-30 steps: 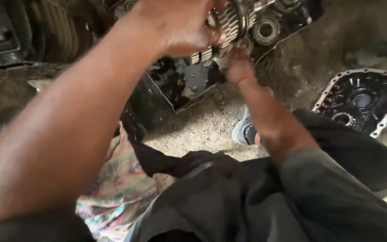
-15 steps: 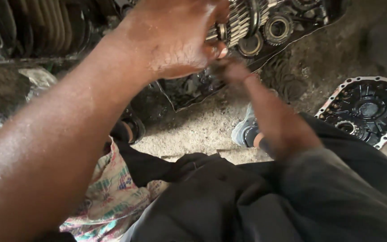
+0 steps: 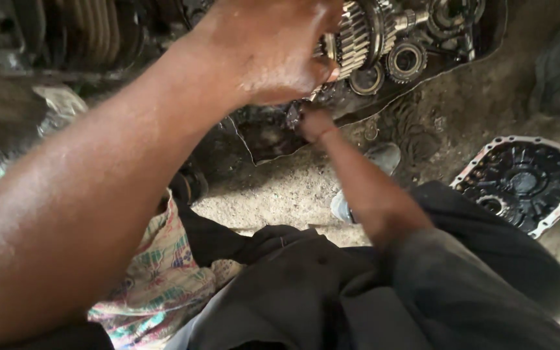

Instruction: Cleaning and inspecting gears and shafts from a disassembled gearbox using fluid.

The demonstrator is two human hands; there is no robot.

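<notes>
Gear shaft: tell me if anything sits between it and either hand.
Nothing visible does. The left hand is already closed on the gear shaft at its near end. The right hand is lower, at the edge of the open gearbox case; its grip is hidden.

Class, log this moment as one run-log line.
left hand: gripping gear cluster | right hand: below it, at open gearbox case | cover plate: on ground
</notes>
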